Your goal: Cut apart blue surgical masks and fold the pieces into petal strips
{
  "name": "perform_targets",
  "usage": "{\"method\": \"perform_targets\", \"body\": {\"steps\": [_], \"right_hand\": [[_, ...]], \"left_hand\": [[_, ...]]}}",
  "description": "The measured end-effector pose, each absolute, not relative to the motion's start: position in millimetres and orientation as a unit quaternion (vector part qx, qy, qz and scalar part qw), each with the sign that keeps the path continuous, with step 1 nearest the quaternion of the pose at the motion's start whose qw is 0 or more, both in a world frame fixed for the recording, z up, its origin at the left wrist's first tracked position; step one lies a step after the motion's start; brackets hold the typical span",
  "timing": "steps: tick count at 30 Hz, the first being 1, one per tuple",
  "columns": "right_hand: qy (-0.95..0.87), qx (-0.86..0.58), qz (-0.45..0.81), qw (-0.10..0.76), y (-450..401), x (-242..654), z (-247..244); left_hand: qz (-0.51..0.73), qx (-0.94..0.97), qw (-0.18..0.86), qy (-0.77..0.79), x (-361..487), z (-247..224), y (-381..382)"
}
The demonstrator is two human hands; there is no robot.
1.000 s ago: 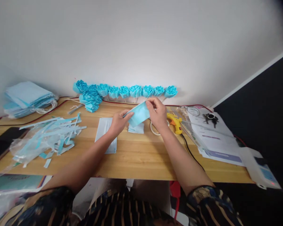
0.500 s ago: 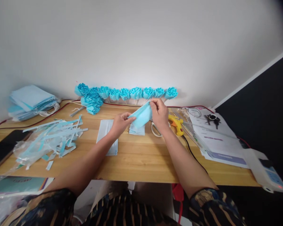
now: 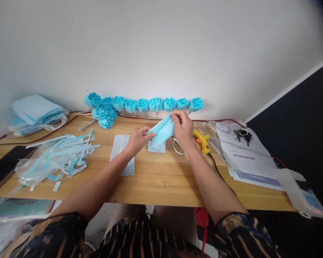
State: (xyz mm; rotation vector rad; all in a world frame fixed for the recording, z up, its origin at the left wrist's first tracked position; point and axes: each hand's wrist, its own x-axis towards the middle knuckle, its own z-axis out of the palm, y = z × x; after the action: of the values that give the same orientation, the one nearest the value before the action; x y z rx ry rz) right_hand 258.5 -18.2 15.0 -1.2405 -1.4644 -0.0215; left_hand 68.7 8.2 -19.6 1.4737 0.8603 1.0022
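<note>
A light blue piece of face-mask fabric (image 3: 163,129) is stretched at a slant between my two hands, above the table. My left hand (image 3: 139,139) pinches its lower left corner between thumb and fingers. At the upper right corner, my right hand (image 3: 182,126) grips the edge the same way. Below the fabric lies a small stack of cut blue pieces (image 3: 156,147), partly covered by it. Flat pleated masks (image 3: 127,166) lie under my left wrist. White-handled scissors (image 3: 178,147) are close by my right hand, their blades hidden.
Blue fabric flowers (image 3: 155,104) line the wall. At left are stacked masks (image 3: 37,109), cut strips (image 3: 67,154) and a dark phone (image 3: 8,166). At right are a yellow glue gun (image 3: 201,141), papers (image 3: 244,157), keys (image 3: 243,135) and a power strip (image 3: 304,195).
Both hands keep their hold on the fabric, which has barely shifted. The whole view has tilted slightly.
</note>
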Motion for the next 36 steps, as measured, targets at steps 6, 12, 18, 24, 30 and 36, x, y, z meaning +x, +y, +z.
{"method": "perform_targets", "body": {"steps": [6, 12, 18, 24, 30, 36], "right_hand": [[-0.627, -0.527, -0.015, 0.573, -20.3, 260.7, 18.1], [-0.618, -0.527, -0.018, 0.583, -19.5, 262.9, 17.6], [-0.662, -0.52, -0.025, 0.539, -25.4, 255.4, 19.5], [-0.751, -0.473, -0.037, 0.459, -34.1, 237.5, 20.7], [-0.807, -0.435, -0.066, 0.395, -36.4, 224.8, 17.5], [-0.799, -0.453, -0.038, 0.394, -37.7, 223.8, 14.7]], "left_hand": [[0.413, 0.626, 0.564, 0.346, 67.8, -14.1, 7.1], [0.381, 0.668, 0.55, 0.324, 65.4, -11.9, 8.4], [0.358, 0.69, 0.561, 0.283, 59.5, -10.3, 15.1], [0.437, 0.674, 0.546, 0.238, 50.6, 13.8, 8.7], [0.422, 0.749, 0.429, 0.277, 55.2, 8.9, 6.3], [0.418, 0.743, 0.422, 0.309, 56.2, 5.6, 7.5]]}}
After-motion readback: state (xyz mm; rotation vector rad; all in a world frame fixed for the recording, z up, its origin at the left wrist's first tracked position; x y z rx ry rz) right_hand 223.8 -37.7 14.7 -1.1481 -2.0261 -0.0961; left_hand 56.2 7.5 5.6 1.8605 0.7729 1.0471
